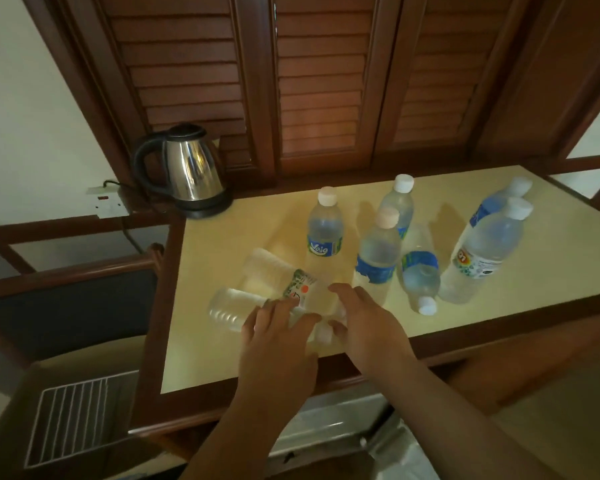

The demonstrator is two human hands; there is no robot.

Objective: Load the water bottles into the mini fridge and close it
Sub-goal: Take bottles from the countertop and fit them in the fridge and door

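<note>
Head view — both hands (326, 327) on two lying bottles (274, 296)

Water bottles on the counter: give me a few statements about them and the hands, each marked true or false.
1. Both hands, left hand and right hand, are on the two lying bottles near the counter's front edge. True.
2. All the bottles stand upright. False: three lie on their sides, among them the blue-label bottle.
3. A steel kettle stands at the counter's far left corner. True.
4. The Vaig bottle has a blue cap. False: its cap is white.
</note>
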